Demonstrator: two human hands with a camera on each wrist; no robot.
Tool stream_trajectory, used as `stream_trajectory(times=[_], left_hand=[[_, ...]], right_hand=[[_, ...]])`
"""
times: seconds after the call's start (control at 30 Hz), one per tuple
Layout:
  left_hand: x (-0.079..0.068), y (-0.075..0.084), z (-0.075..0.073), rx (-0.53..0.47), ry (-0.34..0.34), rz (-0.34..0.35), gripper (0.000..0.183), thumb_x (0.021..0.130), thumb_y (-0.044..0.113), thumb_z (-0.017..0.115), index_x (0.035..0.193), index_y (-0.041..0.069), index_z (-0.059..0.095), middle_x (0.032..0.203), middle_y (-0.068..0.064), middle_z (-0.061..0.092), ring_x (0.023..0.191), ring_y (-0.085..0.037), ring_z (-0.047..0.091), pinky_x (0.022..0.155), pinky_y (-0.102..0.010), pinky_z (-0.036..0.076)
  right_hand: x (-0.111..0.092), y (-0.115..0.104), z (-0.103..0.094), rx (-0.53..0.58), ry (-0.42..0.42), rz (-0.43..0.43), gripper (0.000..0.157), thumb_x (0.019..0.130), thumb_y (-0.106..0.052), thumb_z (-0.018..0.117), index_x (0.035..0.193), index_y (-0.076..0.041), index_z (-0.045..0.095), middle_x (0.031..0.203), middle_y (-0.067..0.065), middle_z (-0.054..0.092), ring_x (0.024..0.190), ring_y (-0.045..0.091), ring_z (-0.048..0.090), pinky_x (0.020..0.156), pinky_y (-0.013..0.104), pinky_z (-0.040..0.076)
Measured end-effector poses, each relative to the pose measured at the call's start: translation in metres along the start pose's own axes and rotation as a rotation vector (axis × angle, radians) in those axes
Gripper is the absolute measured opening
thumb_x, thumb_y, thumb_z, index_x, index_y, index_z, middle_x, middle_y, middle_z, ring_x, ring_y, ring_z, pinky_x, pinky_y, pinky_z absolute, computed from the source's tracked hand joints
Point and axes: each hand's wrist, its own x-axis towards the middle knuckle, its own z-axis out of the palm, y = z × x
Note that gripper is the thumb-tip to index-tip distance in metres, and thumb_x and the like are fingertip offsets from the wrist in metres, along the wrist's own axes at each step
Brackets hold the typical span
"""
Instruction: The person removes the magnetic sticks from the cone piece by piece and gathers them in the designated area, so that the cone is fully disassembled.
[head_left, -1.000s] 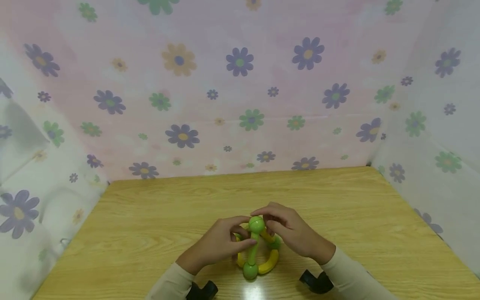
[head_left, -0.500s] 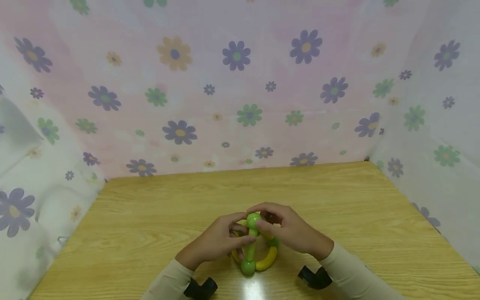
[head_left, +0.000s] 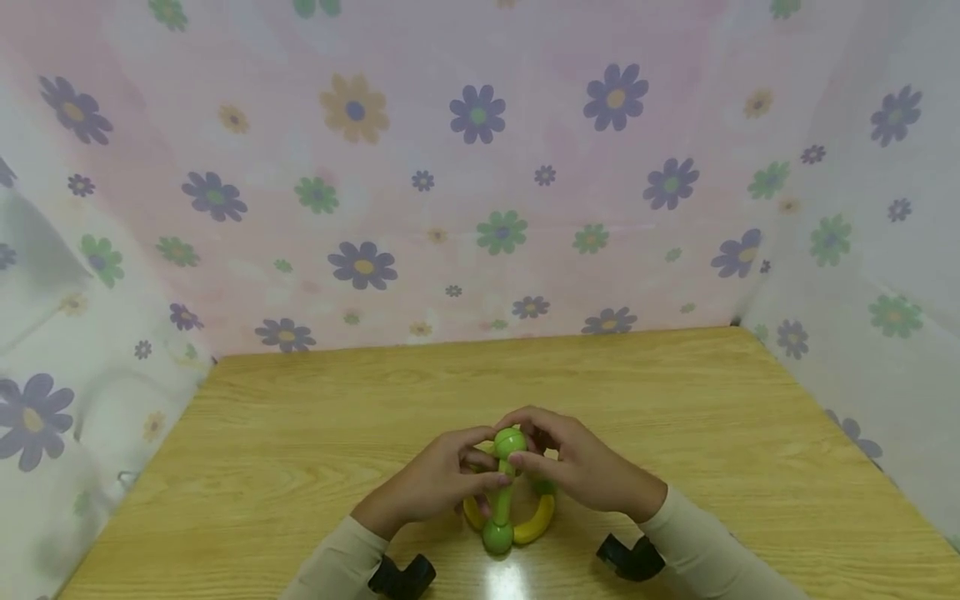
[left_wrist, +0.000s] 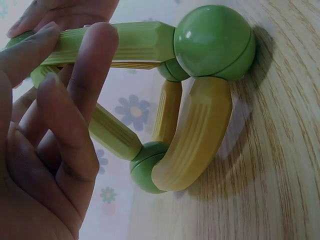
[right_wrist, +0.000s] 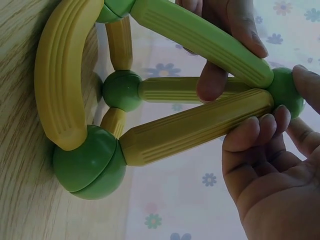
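A pyramid-like frame of rods and balls, like a magnetic building toy, stands on the wooden table. Curved yellow rods [left_wrist: 197, 135] form its base between green balls [right_wrist: 90, 162]. Straight rods rise to one green top ball [head_left: 510, 442]. My left hand [head_left: 438, 477] grips the near green rod [left_wrist: 135, 42], thumb on its near side and index finger reaching the top ball. My right hand [head_left: 581, 461] holds the top of the frame, its thumb against the top ball and other fingertips on a straight yellow rod [right_wrist: 195, 125] just below. Fingers partly hide the upper rods.
The wooden table [head_left: 337, 400] extends around the frame to a flower-print cloth [head_left: 420, 208] at the back and sides. Black wrist-worn pieces [head_left: 630, 558] sit beneath both forearms, close to the table's near part.
My right thumb has come in from the right onto the top ball. The left hand keeps its grip on the green rod. The head view has shifted slightly.
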Motion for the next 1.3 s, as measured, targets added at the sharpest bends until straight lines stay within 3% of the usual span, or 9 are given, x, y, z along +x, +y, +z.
stream_trajectory(times=[0.23,0.7,0.93,1.07,1.17,1.3], left_hand=[[0.002,0.002,0.001,0.018,0.011,0.013,0.052,0.096,0.031,0.068,0.144,0.027,0.050,0.114,-0.013,0.074,0.075,-0.038,0.073,0.045,-0.021,0.044],[0.000,0.000,0.000,-0.009,-0.003,0.004,0.053,0.095,0.030,0.068,0.144,0.024,0.050,0.115,-0.015,0.074,0.074,-0.024,0.074,0.049,-0.021,0.046],[0.000,0.000,0.000,0.021,-0.004,-0.005,0.049,0.095,0.031,0.068,0.141,0.024,0.052,0.111,-0.014,0.075,0.073,-0.024,0.074,0.048,-0.025,0.047],[0.000,-0.001,0.000,0.030,0.008,-0.028,0.052,0.095,0.031,0.069,0.142,0.021,0.051,0.109,-0.011,0.076,0.072,-0.023,0.074,0.050,-0.029,0.050],[0.001,-0.001,0.000,0.053,0.024,-0.021,0.046,0.094,0.032,0.069,0.137,0.024,0.055,0.104,-0.004,0.077,0.071,-0.023,0.074,0.052,-0.032,0.053],[0.002,-0.002,0.000,0.075,0.032,-0.002,0.040,0.094,0.033,0.069,0.133,0.029,0.058,0.102,0.001,0.078,0.072,-0.023,0.074,0.053,-0.037,0.055]], right_hand=[[-0.001,0.001,-0.001,0.010,0.008,0.003,0.027,0.104,-0.013,0.053,0.130,-0.018,0.056,0.089,-0.002,0.057,0.076,0.008,0.051,0.066,0.026,0.048],[0.000,0.004,0.000,0.037,-0.007,-0.002,0.026,0.105,-0.011,0.051,0.129,-0.016,0.055,0.088,-0.001,0.055,0.075,0.008,0.050,0.065,0.027,0.046],[-0.002,0.007,-0.001,0.123,0.004,0.069,0.027,0.107,-0.012,0.045,0.134,-0.015,0.048,0.091,0.012,0.054,0.074,0.027,0.052,0.067,0.033,0.049],[-0.002,0.010,-0.002,0.147,0.045,0.097,0.027,0.107,-0.013,0.046,0.134,-0.013,0.048,0.088,0.013,0.052,0.071,0.028,0.051,0.065,0.036,0.050],[-0.001,0.014,-0.006,0.097,0.114,0.122,0.027,0.106,-0.015,0.050,0.133,-0.012,0.050,0.086,0.009,0.052,0.069,0.024,0.053,0.064,0.035,0.051],[0.000,0.027,-0.016,-0.111,0.197,0.184,0.029,0.103,-0.024,0.058,0.130,-0.015,0.055,0.085,0.001,0.056,0.067,0.018,0.056,0.063,0.030,0.051]])
